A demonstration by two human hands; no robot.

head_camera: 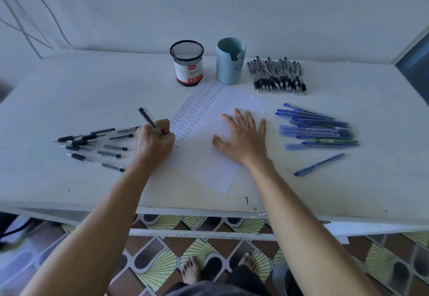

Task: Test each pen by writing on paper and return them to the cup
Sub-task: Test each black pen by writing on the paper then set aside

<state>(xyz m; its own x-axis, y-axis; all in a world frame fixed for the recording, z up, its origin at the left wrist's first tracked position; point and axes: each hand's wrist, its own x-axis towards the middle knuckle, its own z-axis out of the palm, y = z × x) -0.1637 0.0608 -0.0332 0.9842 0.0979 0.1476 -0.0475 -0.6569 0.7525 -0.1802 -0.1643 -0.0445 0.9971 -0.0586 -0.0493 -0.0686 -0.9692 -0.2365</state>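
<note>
Spanning almost the whole view, the white tabletop (69, 91) carries everything; a sheet of paper (204, 165) lies askew at its middle, one corner near the front edge and the opposite one just beside the foot of the mesh cup, with columns of small handwritten words filling its left part. Toward the back edge on the right a heap of black pens (277, 75) lies packed side by side; nearer the right edge a loose fan of blue pens (318, 128) is spread, a green pen (332, 141) among them; on the left side a scatter of black pens (92, 142) lies at crossing angles. Both cups stand upright near the back edge, close together but apart: the pale blue cup (228, 66) with a notch in its rim, and left of it the black mesh cup (186, 63) with a red and white label; whether either holds a pen cannot be told. On the blank right part of the sheet the right hand (241, 138) lies flat, fingers straight and spread, pressing the paper down; at the sheet's left edge the left hand (155, 140) is curled tight round a black pen (148, 119), its tip hidden by the fingers and its cap end tilted up and away to the left. A single blue pen (319, 164) lies apart from the fan, toward the front edge.
</note>
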